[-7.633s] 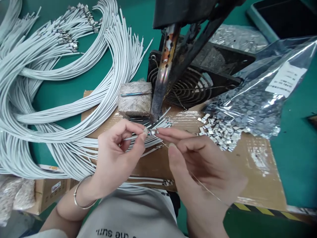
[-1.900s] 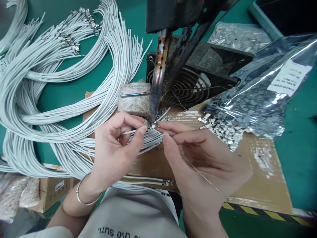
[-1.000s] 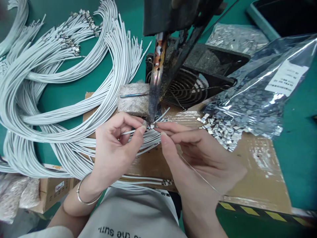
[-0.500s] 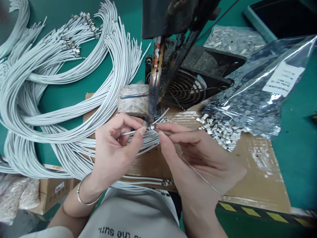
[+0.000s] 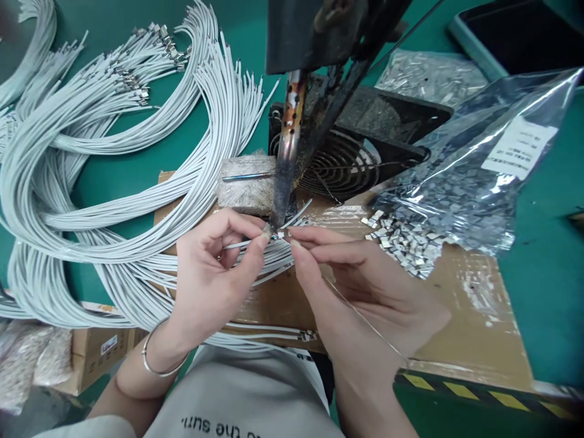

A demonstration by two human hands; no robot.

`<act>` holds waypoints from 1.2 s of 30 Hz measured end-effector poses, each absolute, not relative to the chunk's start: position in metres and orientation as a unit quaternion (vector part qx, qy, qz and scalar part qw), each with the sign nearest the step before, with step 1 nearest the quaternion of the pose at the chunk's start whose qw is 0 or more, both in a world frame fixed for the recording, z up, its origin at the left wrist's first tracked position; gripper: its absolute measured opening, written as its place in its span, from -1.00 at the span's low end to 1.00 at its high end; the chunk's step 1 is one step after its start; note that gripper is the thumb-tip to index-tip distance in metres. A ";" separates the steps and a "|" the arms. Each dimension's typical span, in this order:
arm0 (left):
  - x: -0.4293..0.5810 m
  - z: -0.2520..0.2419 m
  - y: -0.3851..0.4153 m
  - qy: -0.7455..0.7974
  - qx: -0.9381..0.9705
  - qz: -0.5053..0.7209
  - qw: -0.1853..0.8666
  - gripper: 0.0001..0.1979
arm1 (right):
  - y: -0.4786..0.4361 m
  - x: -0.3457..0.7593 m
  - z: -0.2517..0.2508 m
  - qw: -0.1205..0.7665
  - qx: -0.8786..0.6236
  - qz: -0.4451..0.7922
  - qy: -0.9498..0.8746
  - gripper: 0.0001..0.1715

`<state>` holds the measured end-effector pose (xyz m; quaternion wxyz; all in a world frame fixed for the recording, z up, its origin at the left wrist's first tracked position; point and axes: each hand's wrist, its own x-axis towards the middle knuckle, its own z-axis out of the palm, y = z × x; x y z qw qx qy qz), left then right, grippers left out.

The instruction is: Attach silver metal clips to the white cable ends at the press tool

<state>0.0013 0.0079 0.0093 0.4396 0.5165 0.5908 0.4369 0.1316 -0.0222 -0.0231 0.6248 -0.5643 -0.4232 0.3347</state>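
Note:
My left hand (image 5: 219, 267) pinches a white cable (image 5: 236, 244) between thumb and forefinger, close under the tip of a soldering iron (image 5: 286, 164). A small metal connector (image 5: 281, 233) sits at the cable's end, right below the tip. My right hand (image 5: 360, 292) is closed at the connector's right side, with a thin solder wire (image 5: 365, 317) running across its palm. Which of these its fingertips grip is too small to tell. More white cable ends lie beneath both hands on the cardboard (image 5: 474, 322).
Large bundles of white cables (image 5: 109, 237) cover the left. Behind my hands are a wrapped block (image 5: 246, 198) and a black fan (image 5: 342, 164). Loose metal connectors (image 5: 410, 246) lie at right beside a clear bag (image 5: 483, 176). A dark device (image 5: 524, 36) is at the upper right.
The view has shifted very slightly, with the iron a little farther right in the picture. My right hand's fingertips have moved slightly left. Both hands keep nearly the same pose.

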 end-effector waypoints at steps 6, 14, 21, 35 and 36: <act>0.001 0.009 0.008 0.591 0.517 0.438 0.438 -0.86 | -0.022 0.131 -0.022 0.621 -0.559 0.332 -0.437 -0.79; 0.001 0.009 0.007 0.603 0.514 0.429 0.433 -0.87 | -0.023 0.129 -0.023 0.619 -0.569 0.344 -0.418 -0.81; 0.002 0.008 0.009 0.607 0.513 0.432 0.427 -0.88 | -0.020 0.127 -0.022 0.623 -0.573 0.342 -0.409 -0.81; 0.004 0.009 0.009 0.620 0.490 0.433 0.434 -0.85 | -0.022 0.134 -0.030 0.602 -0.563 0.340 -0.453 -0.83; 0.005 0.009 0.009 0.621 0.489 0.433 0.434 -0.85 | -0.022 0.134 -0.029 0.601 -0.561 0.341 -0.455 -0.83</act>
